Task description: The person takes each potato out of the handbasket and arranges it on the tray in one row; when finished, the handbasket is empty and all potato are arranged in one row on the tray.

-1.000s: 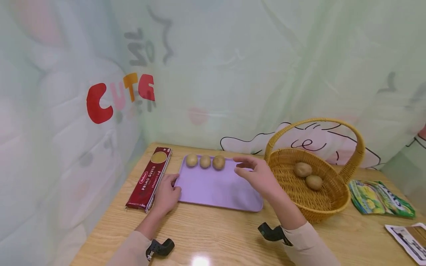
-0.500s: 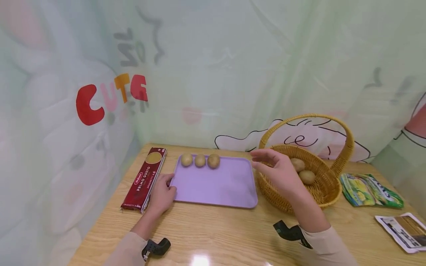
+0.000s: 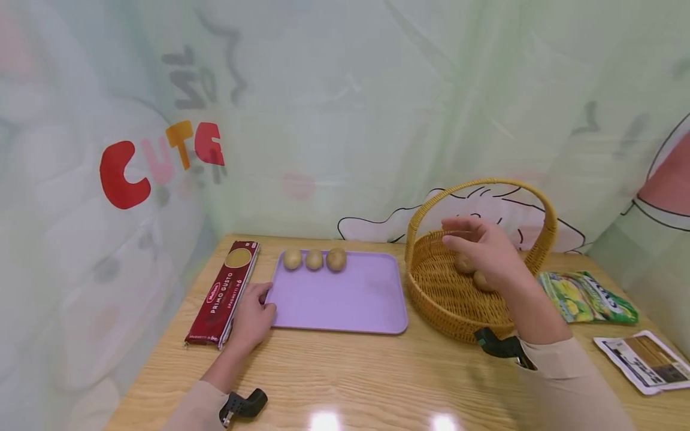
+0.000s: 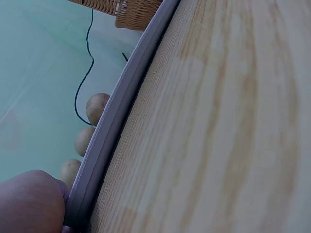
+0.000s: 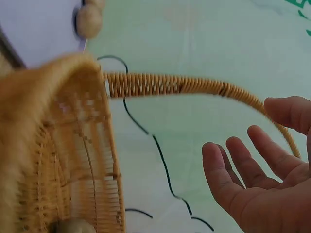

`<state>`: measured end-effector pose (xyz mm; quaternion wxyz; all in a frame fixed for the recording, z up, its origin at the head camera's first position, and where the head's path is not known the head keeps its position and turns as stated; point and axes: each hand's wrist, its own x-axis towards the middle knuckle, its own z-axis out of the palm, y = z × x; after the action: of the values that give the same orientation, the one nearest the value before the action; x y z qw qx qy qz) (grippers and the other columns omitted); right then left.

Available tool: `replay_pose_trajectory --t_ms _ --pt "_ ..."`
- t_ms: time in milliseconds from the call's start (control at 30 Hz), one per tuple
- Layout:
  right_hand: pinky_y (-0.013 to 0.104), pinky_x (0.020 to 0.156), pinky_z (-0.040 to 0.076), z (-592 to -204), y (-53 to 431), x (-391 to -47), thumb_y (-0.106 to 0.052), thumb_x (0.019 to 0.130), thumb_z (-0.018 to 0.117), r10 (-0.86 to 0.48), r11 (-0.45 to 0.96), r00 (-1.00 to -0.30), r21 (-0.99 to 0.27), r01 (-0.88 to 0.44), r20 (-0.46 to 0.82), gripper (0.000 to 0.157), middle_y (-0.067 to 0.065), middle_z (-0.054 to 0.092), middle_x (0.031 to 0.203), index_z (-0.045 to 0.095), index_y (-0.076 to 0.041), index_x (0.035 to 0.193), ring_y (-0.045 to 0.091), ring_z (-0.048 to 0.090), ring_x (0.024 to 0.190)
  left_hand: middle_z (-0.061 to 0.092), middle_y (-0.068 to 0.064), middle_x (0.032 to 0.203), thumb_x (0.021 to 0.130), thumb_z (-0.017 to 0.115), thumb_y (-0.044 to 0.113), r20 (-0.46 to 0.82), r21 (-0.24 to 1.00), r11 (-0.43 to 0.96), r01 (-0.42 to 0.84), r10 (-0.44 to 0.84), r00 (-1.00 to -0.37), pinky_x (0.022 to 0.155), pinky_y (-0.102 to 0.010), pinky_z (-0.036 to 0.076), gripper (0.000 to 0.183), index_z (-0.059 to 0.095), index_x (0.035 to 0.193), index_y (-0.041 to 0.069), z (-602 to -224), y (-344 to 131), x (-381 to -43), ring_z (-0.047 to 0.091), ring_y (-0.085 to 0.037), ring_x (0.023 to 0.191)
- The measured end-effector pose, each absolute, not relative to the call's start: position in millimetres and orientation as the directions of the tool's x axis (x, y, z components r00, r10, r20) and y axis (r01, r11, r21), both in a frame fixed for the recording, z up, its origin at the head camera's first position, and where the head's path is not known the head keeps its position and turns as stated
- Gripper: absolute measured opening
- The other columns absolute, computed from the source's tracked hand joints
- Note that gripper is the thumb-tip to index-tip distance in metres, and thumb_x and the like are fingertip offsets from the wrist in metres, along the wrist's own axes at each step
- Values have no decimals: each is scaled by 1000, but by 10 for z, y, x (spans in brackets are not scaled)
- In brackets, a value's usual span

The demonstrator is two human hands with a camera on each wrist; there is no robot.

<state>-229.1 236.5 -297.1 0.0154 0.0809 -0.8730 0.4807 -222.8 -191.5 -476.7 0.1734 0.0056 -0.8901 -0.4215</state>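
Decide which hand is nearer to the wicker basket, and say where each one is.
Right. The right hand hovers above the wicker basket; the left hand is at the left edge of the purple tray, with that tray between it and the basket.

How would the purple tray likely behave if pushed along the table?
The purple tray would probably stay stiff, since it looks straight-edged and unbent. It would likely slide rather than tip, lying flat on the table. The three potatoes, rounded and lined up near its far side, might well roll.
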Motion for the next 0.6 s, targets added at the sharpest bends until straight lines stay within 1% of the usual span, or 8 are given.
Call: replay_pose_trajectory --t_ms 67,167,267,367,433,533,600 --pt "39 96 39 -2933 2417 -2383 -43 94 59 -124 550 -988 -822 -144 91 54 10 54 135 51 -12 138 23 53 117 59 -13 108 78 61 -3 311 751 646 140 -159 -937 79 -39 44 46 62 123 -5 -4757 -1945 -2226 53 -25 92" --pt "49 99 37 -2931 2513 -2540 -47 94 58 -123 598 -990 -791 -129 69 56 12 52 137 51 -13 138 30 48 124 59 -14 109 77 61 -4 325 748 647 150 -160 -932 79 -38 45 45 63 123 -5 -4751 -1974 -2223 54 -24 92" --pt "56 100 36 -2991 2626 -2729 -47 94 57 -131 642 -990 -757 -118 43 59 18 49 139 50 -8 139 37 42 128 59 -13 106 76 60 -4 339 740 653 158 -160 -927 77 -38 44 45 63 122 -6 -4777 -1982 -2228 54 -23 90" --pt "56 99 36 -3108 2753 -2911 -46 94 57 -122 701 -993 -709 -81 -7 62 22 47 139 48 -4 139 40 41 127 60 -13 104 75 60 -4 348 738 655 162 -164 -923 75 -37 44 46 63 121 -6 -4804 -1969 -2235 53 -23 87" --pt "53 97 38 -3203 2846 -3006 -46 94 57 -110 749 -992 -661 -41 -62 62 24 46 138 48 -3 139 39 43 124 60 -13 103 74 59 -4 355 737 655 168 -163 -920 74 -37 43 46 64 120 -6 -4815 -1954 -2237 53 -22 86" --pt "51 92 40 -3347 2971 -3099 -40 94 58 -99 801 -989 -599 -12 -113 61 29 46 136 49 2 137 41 45 118 60 -13 102 74 59 -4 358 743 645 176 -161 -920 74 -37 43 46 64 120 -6 -4799 -1929 -2237 53 -23 86" --pt "49 86 43 -3436 3025 -3136 -37 94 60 -93 827 -989 -562 -12 -115 59 31 48 132 50 6 133 43 48 113 60 -13 103 74 59 -4 356 746 643 175 -162 -920 74 -37 43 46 64 120 -6 -4792 -1920 -2233 53 -23 86"
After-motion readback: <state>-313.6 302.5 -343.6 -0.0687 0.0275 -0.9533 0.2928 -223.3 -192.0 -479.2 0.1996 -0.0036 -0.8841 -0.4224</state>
